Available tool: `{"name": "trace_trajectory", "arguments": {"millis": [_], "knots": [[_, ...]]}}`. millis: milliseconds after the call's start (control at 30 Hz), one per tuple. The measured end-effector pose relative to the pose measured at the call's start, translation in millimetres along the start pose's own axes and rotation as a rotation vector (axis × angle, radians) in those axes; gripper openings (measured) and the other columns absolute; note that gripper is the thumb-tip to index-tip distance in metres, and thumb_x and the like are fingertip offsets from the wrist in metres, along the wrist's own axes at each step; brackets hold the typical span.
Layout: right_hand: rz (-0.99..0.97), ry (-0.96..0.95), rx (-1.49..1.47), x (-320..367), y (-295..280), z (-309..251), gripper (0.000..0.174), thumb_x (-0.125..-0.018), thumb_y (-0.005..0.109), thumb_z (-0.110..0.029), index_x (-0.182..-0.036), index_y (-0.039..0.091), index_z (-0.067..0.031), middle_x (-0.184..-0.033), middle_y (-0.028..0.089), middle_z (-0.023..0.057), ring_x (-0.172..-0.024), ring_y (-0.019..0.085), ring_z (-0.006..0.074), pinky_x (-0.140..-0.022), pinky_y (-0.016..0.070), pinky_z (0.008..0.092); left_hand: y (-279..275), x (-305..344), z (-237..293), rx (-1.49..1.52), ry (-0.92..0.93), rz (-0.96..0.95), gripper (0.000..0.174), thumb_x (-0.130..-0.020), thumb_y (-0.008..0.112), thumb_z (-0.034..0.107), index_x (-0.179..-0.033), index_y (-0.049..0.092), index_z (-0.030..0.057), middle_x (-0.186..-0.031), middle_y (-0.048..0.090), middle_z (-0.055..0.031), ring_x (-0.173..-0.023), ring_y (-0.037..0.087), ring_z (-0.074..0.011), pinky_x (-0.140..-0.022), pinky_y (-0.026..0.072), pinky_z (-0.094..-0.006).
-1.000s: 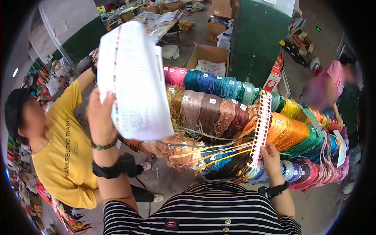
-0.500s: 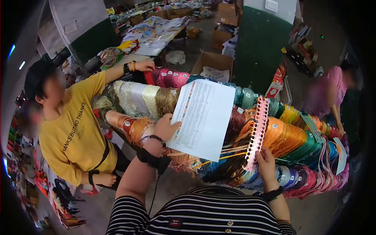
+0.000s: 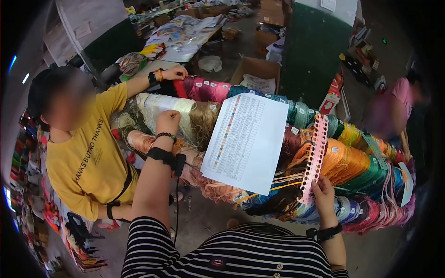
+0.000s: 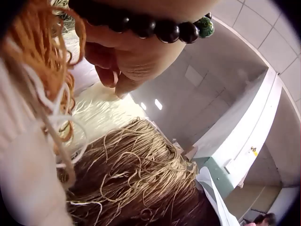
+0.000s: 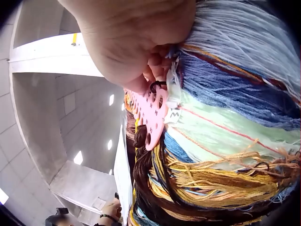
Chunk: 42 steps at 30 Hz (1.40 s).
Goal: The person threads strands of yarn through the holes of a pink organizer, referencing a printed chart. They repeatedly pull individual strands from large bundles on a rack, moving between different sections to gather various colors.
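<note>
In the head view my left hand [image 3: 168, 121] is over the cream and white thread skeins [image 3: 178, 107], left of the paper. The left wrist view shows its fingers [image 4: 106, 75] loosely curled above cream thread, holding nothing visible. A printed sheet [image 3: 245, 143] with a strip of color swatches lies over the skeins. My right hand [image 3: 323, 192] pinches the lower end of a pink thread card [image 3: 316, 157] with rows of holes. Orange, yellow and dark strands hang from the card. In the right wrist view, the card's end [image 5: 153, 120] is beside pale green thread [image 5: 207, 125].
Rows of labeled skeins, including orange ones [image 3: 347, 160], stretch across the front. A person in a yellow shirt [image 3: 88, 153] stands at left, one hand on the far skeins. Another in pink [image 3: 394, 102] is at right. A green and white pillar [image 3: 315, 60] and cardboard box [image 3: 255, 69] stand behind.
My left hand lowered the printed sheet from in front of my view onto the skeins, let go and moved left. The right hand has kept its hold on the pink card.
</note>
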State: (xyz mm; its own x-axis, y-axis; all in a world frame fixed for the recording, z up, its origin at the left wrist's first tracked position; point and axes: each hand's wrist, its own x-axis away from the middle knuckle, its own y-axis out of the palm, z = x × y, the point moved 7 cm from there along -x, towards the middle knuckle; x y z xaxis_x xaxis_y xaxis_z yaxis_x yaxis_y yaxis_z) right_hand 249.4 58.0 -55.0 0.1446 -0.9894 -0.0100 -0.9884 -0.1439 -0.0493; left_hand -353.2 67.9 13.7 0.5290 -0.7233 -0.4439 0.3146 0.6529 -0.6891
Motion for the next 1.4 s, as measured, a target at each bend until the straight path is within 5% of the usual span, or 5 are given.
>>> {"name": "trace_trajectory", "arguments": {"millis": [200,300,500,1000,1400], "knots": [[0.015,-0.004,-0.019,-0.2,4.1,-2.8,0.030,-0.094,0.057,-0.005,-0.122,0.051,0.0056,-0.098,0.065,0.0036,-0.083,0.058,0.0068,-0.075,0.0464,0.0207,9.2,-3.5,-6.8,-0.041,-0.035,0.009,0.022,-0.079,0.069,0.022,-0.086,0.072,0.0019,-0.081,0.069,-0.0152,-0.074,0.067,-0.0275,-0.071,0.0515,-0.0358],[0.006,-0.007,-0.004,0.3,7.7,-7.6,0.030,-0.094,0.057,-0.005,-0.122,0.051,0.0058,-0.098,0.065,0.0037,-0.083,0.059,0.0071,-0.075,0.0465,0.0207,9.2,-3.5,-22.7,0.117,-0.037,0.025,0.019,-0.083,0.067,0.019,-0.086,0.070,0.0004,-0.074,0.068,-0.0101,-0.067,0.064,-0.0199,-0.064,0.0495,-0.0323],[0.027,-0.001,-0.021,-0.4,7.2,-5.1,0.029,-0.095,0.056,-0.006,-0.121,0.052,0.0055,-0.098,0.065,0.0039,-0.083,0.058,0.0074,-0.076,0.0467,0.0213,31.5,11.1,-64.2,0.756,-0.406,-0.108,0.012,-0.093,0.058,0.015,-0.097,0.066,0.0067,-0.075,0.061,0.0022,-0.060,0.052,-0.0066,-0.052,0.0379,-0.0197],[0.025,-0.001,0.035,-0.8,7.2,-4.8,0.025,-0.095,0.056,-0.005,-0.118,0.054,0.0051,-0.097,0.064,0.0031,-0.083,0.058,0.0065,-0.076,0.0462,0.0210,25.5,21.8,-50.3,0.923,-0.556,-0.137,0.007,-0.096,0.046,0.009,-0.096,0.054,0.0089,-0.099,0.070,-0.0128,-0.069,0.067,-0.0108,-0.048,0.0405,-0.0176],[-0.005,0.064,-0.009,-3.6,-3.2,-3.5,0.033,-0.095,0.056,-0.008,-0.125,0.050,0.0031,-0.101,0.062,0.0036,-0.089,0.056,0.0081,-0.080,0.0455,0.0223,23.8,25.5,-45.1,1.018,-0.561,-0.175,0.011,-0.094,0.053,0.010,-0.104,0.055,0.0054,-0.090,0.067,-0.0096,-0.069,0.066,-0.0119,-0.052,0.0456,-0.0189]]}}
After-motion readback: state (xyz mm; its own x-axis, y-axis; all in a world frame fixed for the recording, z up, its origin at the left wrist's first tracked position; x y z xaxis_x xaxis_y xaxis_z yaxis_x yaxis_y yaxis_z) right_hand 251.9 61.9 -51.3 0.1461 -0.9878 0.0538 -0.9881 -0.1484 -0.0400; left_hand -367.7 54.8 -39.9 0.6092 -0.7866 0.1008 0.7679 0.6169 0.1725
